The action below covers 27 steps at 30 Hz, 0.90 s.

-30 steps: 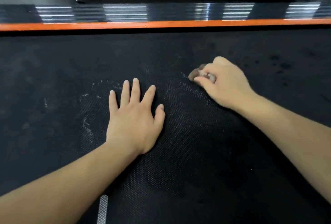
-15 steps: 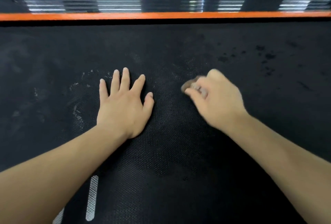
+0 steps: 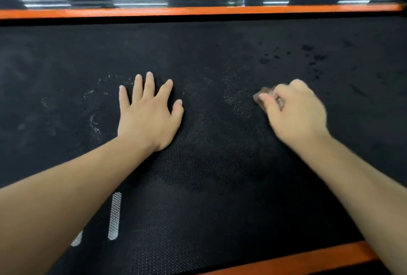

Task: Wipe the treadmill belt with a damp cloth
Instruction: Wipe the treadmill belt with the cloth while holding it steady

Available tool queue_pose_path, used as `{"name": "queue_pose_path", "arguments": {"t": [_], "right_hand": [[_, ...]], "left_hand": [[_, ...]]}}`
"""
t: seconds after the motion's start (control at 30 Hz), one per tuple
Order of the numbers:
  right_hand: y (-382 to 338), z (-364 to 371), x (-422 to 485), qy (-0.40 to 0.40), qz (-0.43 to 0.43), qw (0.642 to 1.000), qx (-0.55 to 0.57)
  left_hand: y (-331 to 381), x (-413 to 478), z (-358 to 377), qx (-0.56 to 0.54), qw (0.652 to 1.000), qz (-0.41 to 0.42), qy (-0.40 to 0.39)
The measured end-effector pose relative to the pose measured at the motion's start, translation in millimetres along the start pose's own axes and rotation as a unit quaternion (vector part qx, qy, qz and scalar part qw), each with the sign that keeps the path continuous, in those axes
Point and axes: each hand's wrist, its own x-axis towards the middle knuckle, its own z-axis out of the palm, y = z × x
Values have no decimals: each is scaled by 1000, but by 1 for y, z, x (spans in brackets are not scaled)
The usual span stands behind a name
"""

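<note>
A black textured treadmill belt [image 3: 209, 175] fills the view, seen from above. The left hand [image 3: 147, 116] lies flat on the belt near its middle, palm down, fingers straight and spread, holding nothing. To the right of it, well apart, the right hand [image 3: 295, 111] is curled round a small brownish cloth [image 3: 262, 96], pressing it onto the belt; the hand is blurred. Pale smears mark the belt between the hands. An orange side rail [image 3: 198, 11] borders the belt's far edge.
</note>
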Motion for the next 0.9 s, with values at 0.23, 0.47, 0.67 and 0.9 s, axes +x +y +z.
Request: {"name": "queue_pose_path", "arguments": {"t": [0.23,0.47,0.67,0.9], "right_hand": [[10,-19,-32,-39,-49,997,49],[9,-29,-75,-77,-178,975,109],[10,-24,-76,-45,-146,985,82],[44,-21,-37,-25,-50,997,45]], "left_hand": [[11,-4,-3,-7,997,60,57],[68,-22,12,-61,998,-18,0],[72,-25,10,-16,1000,-14,-6],[74,-24,7,-4,1000,-23,-16]]}}
